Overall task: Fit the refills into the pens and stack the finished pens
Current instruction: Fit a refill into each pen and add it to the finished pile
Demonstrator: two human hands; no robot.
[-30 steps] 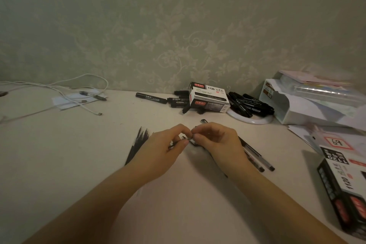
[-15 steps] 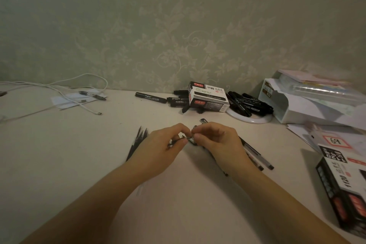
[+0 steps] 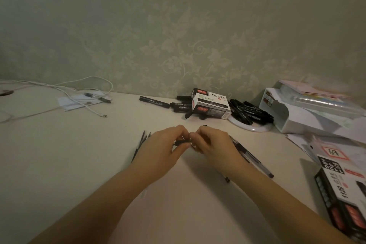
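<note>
Both hands meet at the counter's [image 3: 59,164] middle, the left hand [image 3: 158,150] and right hand [image 3: 213,144] each pinching one end of a dark pen [image 3: 183,141] lying 9-to-3 between them. Spare refills [image 3: 141,140] fan at 9 o'clock of the left hand, nearest it; finished pens [image 3: 251,156] lie at 4 o'clock behind the right.

The pen [image 3: 183,141] shows only as a short dark length between the left hand [image 3: 165,149] and right hand [image 3: 213,144]; the fingers cover the rest. The refills [image 3: 141,141] are mostly hidden behind the left hand. The box [image 3: 345,194] is cut off by the right edge. Marker [image 3: 154,102] print is too small to read.
</note>
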